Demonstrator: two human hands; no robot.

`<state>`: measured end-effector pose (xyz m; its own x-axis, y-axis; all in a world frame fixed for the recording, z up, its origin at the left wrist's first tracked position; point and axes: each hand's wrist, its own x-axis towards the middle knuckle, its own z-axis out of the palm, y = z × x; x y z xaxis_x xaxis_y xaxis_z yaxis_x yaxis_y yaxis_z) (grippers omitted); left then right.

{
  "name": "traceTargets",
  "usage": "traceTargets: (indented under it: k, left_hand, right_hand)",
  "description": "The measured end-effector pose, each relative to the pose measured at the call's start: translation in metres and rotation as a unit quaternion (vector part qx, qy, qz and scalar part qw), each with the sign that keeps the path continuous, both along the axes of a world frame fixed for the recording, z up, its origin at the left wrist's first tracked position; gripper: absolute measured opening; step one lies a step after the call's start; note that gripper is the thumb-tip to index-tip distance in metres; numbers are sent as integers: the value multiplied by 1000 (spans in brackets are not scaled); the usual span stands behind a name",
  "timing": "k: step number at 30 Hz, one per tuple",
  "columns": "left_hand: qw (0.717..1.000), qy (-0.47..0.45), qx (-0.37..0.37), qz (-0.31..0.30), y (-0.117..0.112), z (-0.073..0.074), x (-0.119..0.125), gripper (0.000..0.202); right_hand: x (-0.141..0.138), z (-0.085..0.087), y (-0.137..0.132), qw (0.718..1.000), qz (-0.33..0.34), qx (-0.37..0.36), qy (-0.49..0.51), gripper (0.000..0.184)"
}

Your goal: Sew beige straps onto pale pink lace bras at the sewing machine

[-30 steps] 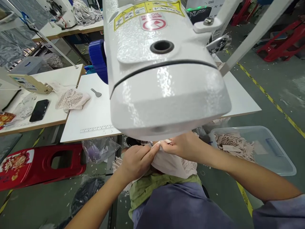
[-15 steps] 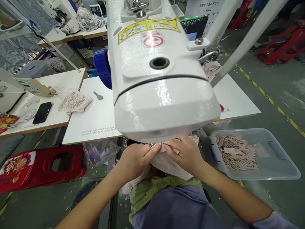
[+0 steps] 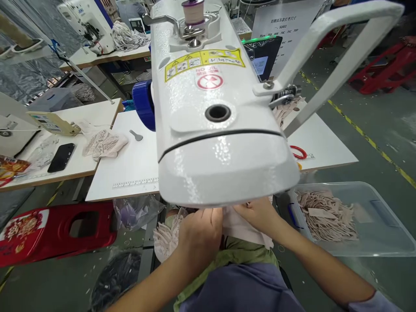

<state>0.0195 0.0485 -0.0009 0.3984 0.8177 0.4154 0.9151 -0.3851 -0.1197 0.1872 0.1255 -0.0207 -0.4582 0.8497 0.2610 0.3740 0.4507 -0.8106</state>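
The pale cloth (image 3: 235, 223) is lying at 6 o'clock from the front of the sewing machine (image 3: 224, 169), spreading over the green cover (image 3: 248, 252) on the person's lap, which is probably catching its weight. At 5 o'clock the right hand (image 3: 259, 215) appears to be pinching the cloth's edge, likely keeping it spread. At half past 6 the left hand (image 3: 201, 229) is curling beside it; the machine is hiding its fingertips, so I cannot tell whether they are clamping anything. The hands are resting apart, with cloth showing between them. At 7 o'clock a lacy bundle (image 3: 164, 240) is sitting by the left hand. At 4 o'clock a clear box (image 3: 386, 229) is holding pinkish straps (image 3: 328, 227), seemingly standing low and close for easy reach. At 3 o'clock a red ring (image 3: 304, 153) is lying on the white table (image 3: 328, 143), at 9 a phone (image 3: 61, 157) is lying on the next table (image 3: 84, 162), and at 8 a red stool (image 3: 60, 234) is standing
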Motion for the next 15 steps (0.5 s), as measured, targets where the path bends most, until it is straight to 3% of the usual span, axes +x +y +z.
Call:
traceTargets:
  k: [7, 15]
  left_hand:
    - [999, -1, -5, 41, 2, 1, 6, 24]
    - [999, 2, -13, 51, -1, -5, 6, 22]
  right_hand:
    - [-2, 7, 28, 997, 74, -23, 13, 30]
    - [-5, 9, 34, 997, 72, -20, 0, 18]
